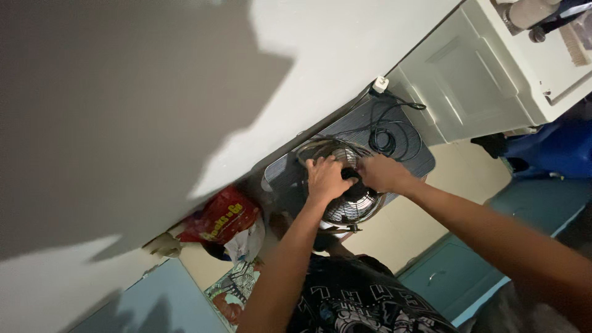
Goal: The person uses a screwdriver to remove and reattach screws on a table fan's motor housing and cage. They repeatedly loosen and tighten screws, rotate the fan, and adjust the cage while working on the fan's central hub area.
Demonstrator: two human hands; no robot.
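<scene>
A pale wall (123, 92) filled the upper left of the frame, crossed by broad grey shadows. At the lower left, against the foot of that wall, lay a red printed bag (221, 217) with a crumpled white bag (245, 243) just beside it, and a patterned sheet (231, 290) below them. Right of these, near the centre of the frame, a small round fan (345, 185) with a wire grille stood on a dark ribbed mat (410, 151). The left hand (327, 177) rested on the front of the grille, fingers spread and curled over the wires, with its forearm running down toward the bottom centre. The right hand (382, 172) touched the grille's right side just beside the left hand; its fingers were bent down onto the fan, but whether they pinched anything could not be told. Below the hands, at the bottom centre, showed the person's black printed shirt (364, 302). Above the fan, a black cord (385, 132) lay in loose coils on the mat and ran up to a white plug (380, 84) at the wall. Further right, in the upper right of the frame, stood a white cabinet (468, 74), and below it, at the right edge, a blue object (549, 151) and a teal panelled surface (456, 277)
</scene>
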